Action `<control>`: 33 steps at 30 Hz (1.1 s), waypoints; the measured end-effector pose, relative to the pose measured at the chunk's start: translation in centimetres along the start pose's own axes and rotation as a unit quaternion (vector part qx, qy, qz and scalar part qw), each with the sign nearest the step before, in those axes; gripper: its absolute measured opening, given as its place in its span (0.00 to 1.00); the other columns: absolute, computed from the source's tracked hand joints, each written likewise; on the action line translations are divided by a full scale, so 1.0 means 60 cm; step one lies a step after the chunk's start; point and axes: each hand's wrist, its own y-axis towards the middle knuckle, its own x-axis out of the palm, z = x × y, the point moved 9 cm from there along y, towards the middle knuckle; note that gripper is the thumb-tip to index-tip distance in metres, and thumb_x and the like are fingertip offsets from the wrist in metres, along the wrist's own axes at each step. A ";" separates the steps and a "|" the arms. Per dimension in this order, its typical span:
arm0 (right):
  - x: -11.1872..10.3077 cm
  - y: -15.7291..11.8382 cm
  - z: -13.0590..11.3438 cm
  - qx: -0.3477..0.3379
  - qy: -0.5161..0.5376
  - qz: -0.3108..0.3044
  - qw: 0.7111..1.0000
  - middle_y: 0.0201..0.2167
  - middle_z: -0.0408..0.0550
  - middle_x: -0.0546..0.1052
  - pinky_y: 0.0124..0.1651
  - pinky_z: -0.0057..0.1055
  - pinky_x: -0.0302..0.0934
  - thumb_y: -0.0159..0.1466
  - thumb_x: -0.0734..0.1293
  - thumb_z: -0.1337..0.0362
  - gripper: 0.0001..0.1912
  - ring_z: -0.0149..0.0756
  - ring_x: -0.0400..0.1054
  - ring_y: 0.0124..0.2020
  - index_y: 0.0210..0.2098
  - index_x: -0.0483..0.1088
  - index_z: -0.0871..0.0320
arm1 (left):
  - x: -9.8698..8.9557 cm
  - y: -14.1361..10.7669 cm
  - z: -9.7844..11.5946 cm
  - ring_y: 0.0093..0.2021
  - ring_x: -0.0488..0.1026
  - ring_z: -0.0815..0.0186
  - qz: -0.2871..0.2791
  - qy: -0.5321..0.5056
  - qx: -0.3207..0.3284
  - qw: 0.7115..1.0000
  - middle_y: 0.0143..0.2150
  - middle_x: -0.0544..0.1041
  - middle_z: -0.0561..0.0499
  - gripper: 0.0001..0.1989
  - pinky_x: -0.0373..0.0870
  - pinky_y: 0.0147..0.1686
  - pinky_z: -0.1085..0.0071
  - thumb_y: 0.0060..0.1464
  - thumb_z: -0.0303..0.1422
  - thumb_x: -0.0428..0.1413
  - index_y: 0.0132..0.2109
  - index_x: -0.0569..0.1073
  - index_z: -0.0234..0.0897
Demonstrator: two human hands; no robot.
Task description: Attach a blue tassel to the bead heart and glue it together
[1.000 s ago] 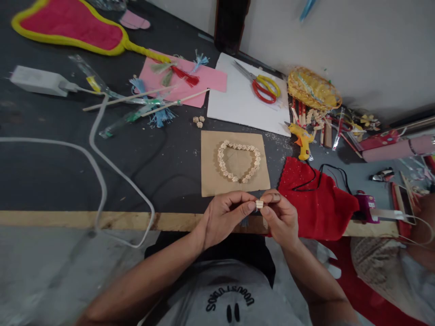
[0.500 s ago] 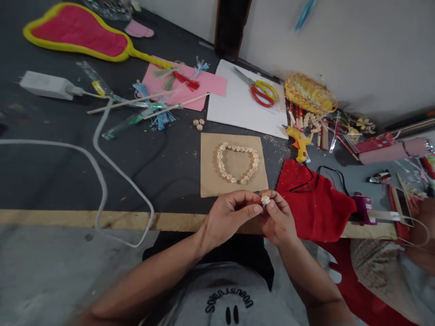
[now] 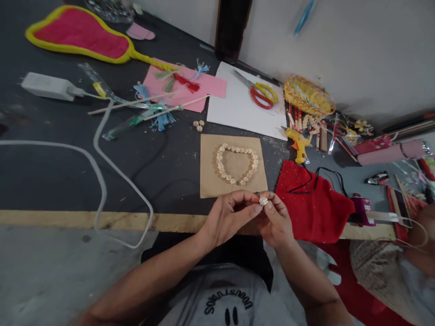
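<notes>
A small pale piece (image 3: 263, 202) is pinched between the fingertips of my right hand (image 3: 277, 222). My left hand (image 3: 226, 217) has its thumb and index finger closed at the same piece, touching its left side. Both hands are over the table's front edge, just below a brown square sheet (image 3: 209, 167). On the sheet lies a loop of small beige flower-like pieces (image 3: 223, 170), with a narrow gap at its bottom. A few similar pieces (image 3: 199, 125) sit on the dark table up and left of the sheet.
Red cloth (image 3: 316, 208) lies right of my hands, with a yellow glue gun (image 3: 299, 145) above it. Scissors (image 3: 261, 94) rest on a white board (image 3: 231, 108). A white cable (image 3: 125, 179) loops at left. Another person's arm (image 3: 421, 235) shows at far right.
My fingertips and the small pale piece have shifted very slightly to the left. Both hands keep nearly the same pose.
</notes>
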 end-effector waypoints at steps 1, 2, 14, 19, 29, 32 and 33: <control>-0.002 0.000 -0.002 -0.008 -0.010 0.004 1.000 0.30 0.39 0.78 0.39 0.27 0.71 0.53 0.81 0.55 0.14 0.29 0.71 0.31 0.34 0.77 0.51 | 0.000 -0.001 0.002 0.32 0.73 0.72 0.002 0.003 -0.001 1.000 0.32 0.80 0.53 0.13 0.70 0.38 0.75 0.46 0.38 0.69 0.36 0.80 0.34; -0.003 0.000 -0.004 -0.017 -0.019 0.009 1.000 0.30 0.40 0.78 0.38 0.27 0.70 0.53 0.81 0.55 0.15 0.29 0.71 0.31 0.34 0.77 0.52 | 0.001 -0.002 0.003 0.32 0.72 0.71 0.002 0.004 -0.001 1.000 0.32 0.80 0.53 0.13 0.70 0.38 0.75 0.46 0.38 0.69 0.36 0.80 0.34; -0.003 -0.003 -0.011 -0.057 -0.055 0.019 0.997 0.29 0.41 0.77 0.36 0.26 0.69 0.53 0.80 0.53 0.15 0.29 0.70 0.31 0.33 0.76 0.53 | -0.002 0.001 -0.008 0.32 0.70 0.71 -0.007 -0.009 0.000 1.000 0.32 0.78 0.53 0.16 0.67 0.36 0.74 0.47 0.43 0.69 0.35 0.79 0.34; -0.003 -0.003 -0.013 -0.065 -0.050 0.010 0.997 0.29 0.40 0.77 0.36 0.24 0.68 0.55 0.79 0.55 0.12 0.27 0.70 0.31 0.33 0.77 0.52 | -0.001 0.001 -0.010 0.32 0.70 0.71 -0.009 -0.027 -0.013 1.000 0.32 0.78 0.53 0.17 0.68 0.36 0.74 0.45 0.43 0.70 0.35 0.80 0.35; -0.005 -0.006 -0.013 -0.069 -0.072 0.022 0.995 0.29 0.41 0.77 0.35 0.26 0.69 0.54 0.79 0.52 0.15 0.29 0.69 0.29 0.34 0.77 0.53 | 0.001 0.003 -0.003 0.30 0.69 0.72 -0.011 -0.029 -0.010 0.999 0.29 0.77 0.54 0.20 0.69 0.35 0.74 0.43 0.47 0.71 0.32 0.79 0.34; 0.000 -0.006 -0.014 -0.069 -0.061 0.014 0.996 0.28 0.41 0.76 0.32 0.25 0.67 0.54 0.79 0.53 0.14 0.28 0.68 0.28 0.33 0.77 0.53 | 0.001 0.003 -0.003 0.30 0.70 0.71 -0.008 -0.024 -0.012 1.000 0.29 0.78 0.52 0.21 0.70 0.35 0.73 0.43 0.48 0.71 0.32 0.80 0.34; 0.001 -0.007 -0.015 -0.073 -0.061 0.012 0.995 0.28 0.41 0.76 0.31 0.25 0.66 0.55 0.79 0.53 0.14 0.28 0.68 0.27 0.33 0.77 0.53 | 0.001 0.003 -0.003 0.30 0.70 0.70 -0.006 -0.019 -0.011 1.000 0.29 0.78 0.52 0.21 0.70 0.35 0.73 0.43 0.48 0.71 0.32 0.80 0.35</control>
